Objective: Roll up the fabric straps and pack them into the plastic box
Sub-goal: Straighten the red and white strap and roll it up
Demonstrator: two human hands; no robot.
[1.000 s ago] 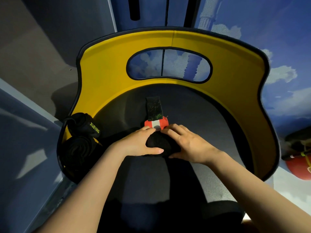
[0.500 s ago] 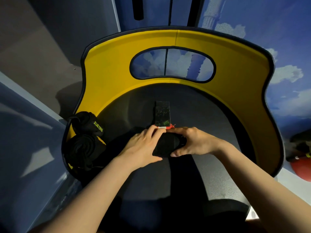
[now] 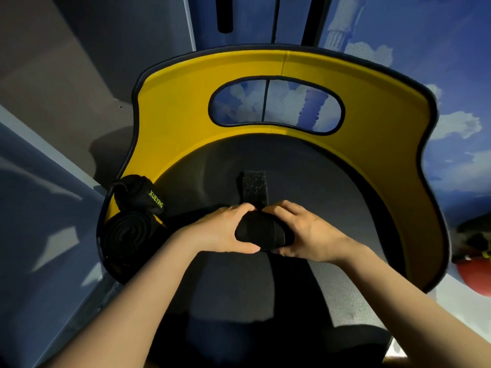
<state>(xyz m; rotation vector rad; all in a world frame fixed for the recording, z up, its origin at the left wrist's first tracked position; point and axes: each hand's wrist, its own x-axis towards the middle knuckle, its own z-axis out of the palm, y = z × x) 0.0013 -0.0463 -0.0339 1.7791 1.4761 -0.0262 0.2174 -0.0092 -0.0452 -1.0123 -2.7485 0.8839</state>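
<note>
The left hand [image 3: 220, 229] and the right hand [image 3: 309, 233] close in from either side on a dark roll of fabric strap [image 3: 261, 232], fingers curled over its top and thumbs tucked under its near edge, so the roll is pinched between them and sits low over the dark seat surface [image 3: 332, 197] of a yellow-backed chair [image 3: 186, 123]. From the far side of the roll a short unrolled tail [image 3: 253, 188] lies flat on the seat, its face speckled like a hook-and-loop patch (too dim to be sure). The strap looks soft, light and springy: a woven band that will loosen the moment pressure eases, so I judge the best hold is on the two flat ends of the coil, with fingertips pressing the outer wrap down while the tail is drawn in. If that patch is indeed a fastener, pressing it firmly against the wrap should lock the roll. Nothing here seems fragile or slippery; slack is the main risk. At the chair's left edge rest a finished coiled strap [image 3: 125, 232] and a black bundle [image 3: 139, 195] lettered XUEYING. A red object [image 3: 475, 274] shows at the far right. No plastic box is visible.
</note>
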